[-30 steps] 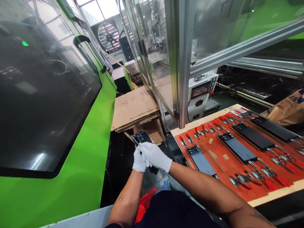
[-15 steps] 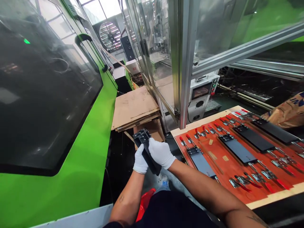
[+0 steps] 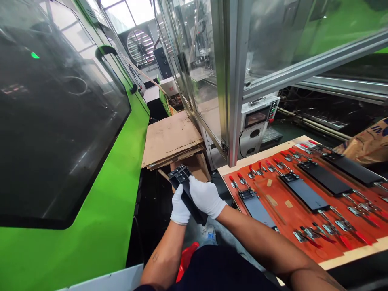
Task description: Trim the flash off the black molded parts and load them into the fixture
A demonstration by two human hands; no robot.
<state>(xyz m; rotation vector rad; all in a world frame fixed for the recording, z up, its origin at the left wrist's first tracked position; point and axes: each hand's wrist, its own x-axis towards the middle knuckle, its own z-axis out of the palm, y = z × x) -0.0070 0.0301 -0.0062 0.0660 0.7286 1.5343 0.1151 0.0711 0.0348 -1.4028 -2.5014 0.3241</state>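
Note:
Both my hands wear white gloves and hold one long black plastic part (image 3: 183,178) in front of me, low at the centre. My left hand (image 3: 179,209) is closed round its left edge from below. My right hand (image 3: 207,197) is wrapped over its top and right side. The part's ribbed end sticks out above my fingers, its lower end below my right palm. To my right lies a red-brown jig board (image 3: 285,214) with several similar black parts (image 3: 304,193) clamped on it.
A green machine with a dark window (image 3: 60,133) fills the left. A stack of flat cardboard (image 3: 171,139) lies ahead. A glass and aluminium enclosure (image 3: 233,81) stands behind the board, with a small white control box (image 3: 257,117). A red object (image 3: 185,258) shows by my lap.
My right hand has slid from the part's top end down onto its middle, and the part has turned more upright with its ribbed end exposed. My left hand keeps its grip.

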